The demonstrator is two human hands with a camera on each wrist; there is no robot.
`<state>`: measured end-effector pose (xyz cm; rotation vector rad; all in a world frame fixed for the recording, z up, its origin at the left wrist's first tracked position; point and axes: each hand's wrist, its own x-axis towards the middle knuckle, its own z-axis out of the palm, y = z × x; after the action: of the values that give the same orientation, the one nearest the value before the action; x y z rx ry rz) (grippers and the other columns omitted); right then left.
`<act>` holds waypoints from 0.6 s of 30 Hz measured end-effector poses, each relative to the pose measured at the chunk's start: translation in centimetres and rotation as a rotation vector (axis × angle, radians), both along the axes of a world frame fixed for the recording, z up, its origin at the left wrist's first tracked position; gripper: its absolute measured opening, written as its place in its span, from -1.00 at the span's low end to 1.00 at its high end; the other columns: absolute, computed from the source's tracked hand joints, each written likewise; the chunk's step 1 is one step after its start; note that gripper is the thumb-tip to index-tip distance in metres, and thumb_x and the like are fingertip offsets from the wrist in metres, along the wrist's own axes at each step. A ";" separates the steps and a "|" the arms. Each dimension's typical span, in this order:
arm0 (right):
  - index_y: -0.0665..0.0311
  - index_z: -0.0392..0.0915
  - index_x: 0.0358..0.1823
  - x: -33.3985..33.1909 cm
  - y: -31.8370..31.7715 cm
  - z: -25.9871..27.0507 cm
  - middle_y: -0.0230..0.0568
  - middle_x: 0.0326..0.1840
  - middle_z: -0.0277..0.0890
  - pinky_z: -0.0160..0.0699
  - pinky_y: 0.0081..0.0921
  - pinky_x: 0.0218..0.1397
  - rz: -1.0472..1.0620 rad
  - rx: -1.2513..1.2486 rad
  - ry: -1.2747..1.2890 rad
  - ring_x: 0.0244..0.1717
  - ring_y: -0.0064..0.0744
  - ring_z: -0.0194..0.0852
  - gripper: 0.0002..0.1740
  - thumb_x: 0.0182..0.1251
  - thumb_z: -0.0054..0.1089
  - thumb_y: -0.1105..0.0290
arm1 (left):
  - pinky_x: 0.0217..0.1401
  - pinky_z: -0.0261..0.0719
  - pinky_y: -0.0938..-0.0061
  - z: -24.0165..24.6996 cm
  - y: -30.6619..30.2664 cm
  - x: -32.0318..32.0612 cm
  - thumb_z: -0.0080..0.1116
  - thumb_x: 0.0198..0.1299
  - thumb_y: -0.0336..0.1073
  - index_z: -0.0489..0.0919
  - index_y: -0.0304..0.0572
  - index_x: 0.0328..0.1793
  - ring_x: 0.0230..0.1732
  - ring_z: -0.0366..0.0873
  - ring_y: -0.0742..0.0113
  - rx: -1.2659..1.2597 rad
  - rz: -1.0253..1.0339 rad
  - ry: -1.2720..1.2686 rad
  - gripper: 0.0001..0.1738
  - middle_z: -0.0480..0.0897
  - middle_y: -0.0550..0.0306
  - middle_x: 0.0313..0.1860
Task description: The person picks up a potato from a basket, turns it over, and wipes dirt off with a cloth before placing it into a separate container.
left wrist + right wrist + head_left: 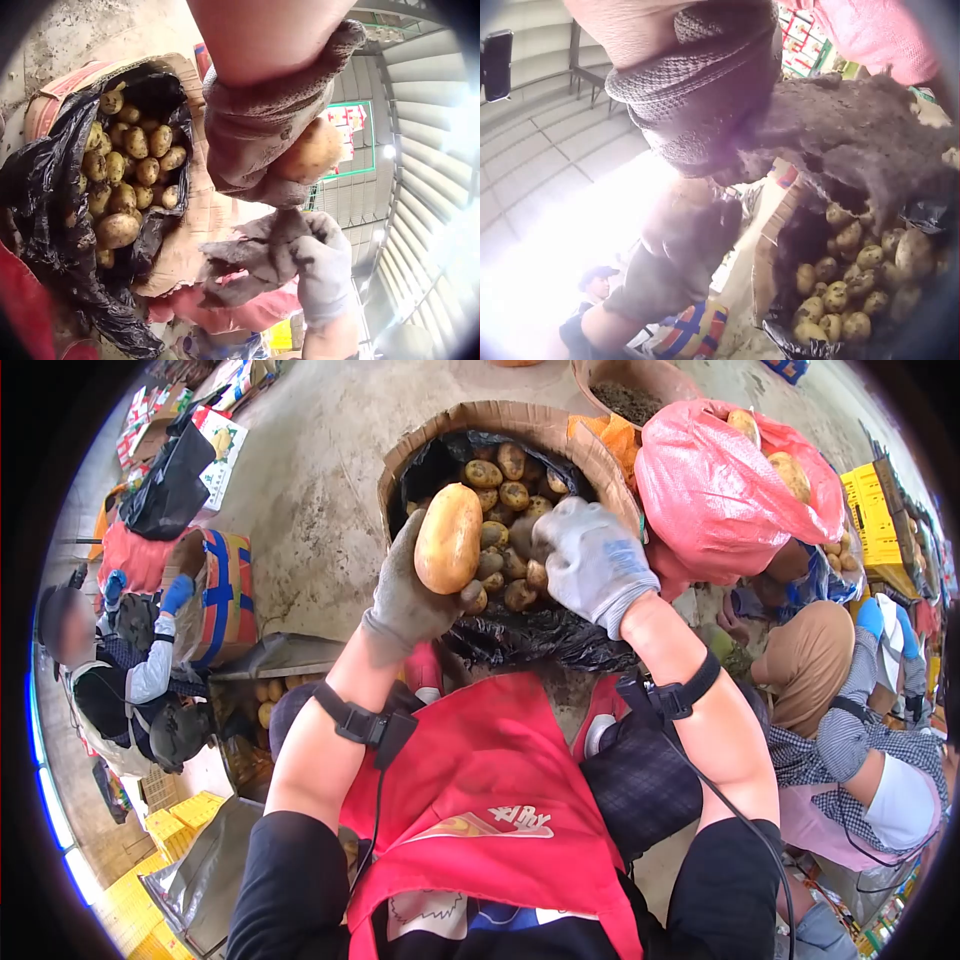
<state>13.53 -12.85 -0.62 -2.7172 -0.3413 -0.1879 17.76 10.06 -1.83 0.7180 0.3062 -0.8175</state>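
My gloved left hand (408, 600) (251, 139) grips a large, pale, clean-looking potato (449, 540) (313, 152), held upright over the left edge of a round cardboard container (500, 415). Beside it, above the container's right part, my gloved right hand (597, 560) (705, 105) is curled and pinches a dirty grey cloth (251, 264) (855, 135). Hand and potato are apart. Smaller, soil-marked potatoes (514, 496) (136, 142) lie below in the container, which is lined with black plastic (540, 640) (45, 225).
A pink sack (710, 490) with potatoes stands right of the container, and a tub (660, 380) of dark material behind it. One person (120, 670) sits at the left, another (850, 740) at the right. Yellow crates (875, 510) stand at the far right.
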 end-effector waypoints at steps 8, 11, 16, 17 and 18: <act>0.09 0.71 -0.13 0.0 0.4 2.6 -0.15 -0.11 0.64 0.63 -0.11 0.06 -0.033 0.259 -0.376 -0.04 0.04 0.63 -0.72 0.10 0.27 0.48 | 0.01 0.62 0.53 -0.3 0.0 -1.0 0.48 0.10 0.19 0.44 -0.15 0.50 0.06 0.65 0.38 0.228 -0.198 -0.468 -0.07 0.65 0.16 0.13; -0.06 0.75 -0.14 -0.3 0.8 1.5 -0.23 -0.05 0.65 0.59 -0.05 0.15 0.072 0.037 -0.418 0.04 -0.03 0.62 -0.75 0.16 0.31 0.41 | 0.06 0.63 0.52 -0.3 0.7 -0.6 0.49 0.05 0.18 0.40 -0.21 0.53 0.07 0.64 0.36 0.333 -0.348 -0.616 0.00 0.65 0.11 0.15; -0.08 0.78 -0.04 1.1 -0.9 -0.9 -0.14 0.02 0.64 0.58 -0.10 0.26 -0.014 -0.034 -0.049 0.13 0.01 0.60 -0.66 0.17 0.28 0.45 | 0.19 0.67 0.21 -1.0 0.5 -1.6 0.38 0.06 0.39 0.35 -0.22 0.57 0.27 0.66 0.02 0.048 -0.226 -0.368 0.11 0.63 -0.06 0.28; -0.05 0.78 -0.04 1.3 -1.1 -0.8 -0.11 0.02 0.63 0.58 -0.12 0.25 -0.053 0.122 -0.061 0.13 0.03 0.60 -0.66 0.17 0.27 0.46 | 0.32 0.63 0.08 -1.5 0.8 -1.1 0.28 0.17 0.42 0.35 -0.22 0.58 0.31 0.64 -0.05 0.000 -0.205 -0.266 0.06 0.61 -0.08 0.34; 0.07 0.76 -0.07 1.5 -1.2 -0.4 -0.06 0.00 0.62 0.58 -0.12 0.24 -0.014 0.265 -0.123 0.10 0.08 0.59 -0.70 0.15 0.26 0.47 | 0.34 0.63 0.10 -1.5 0.9 -0.7 0.21 0.26 0.39 0.36 -0.20 0.58 0.33 0.63 -0.05 -0.055 -0.205 -0.250 -0.01 0.61 -0.06 0.35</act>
<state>15.01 -14.09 -1.04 -2.4525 -0.3090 -0.3781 17.07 10.93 -3.32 0.7990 -0.0154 -0.9152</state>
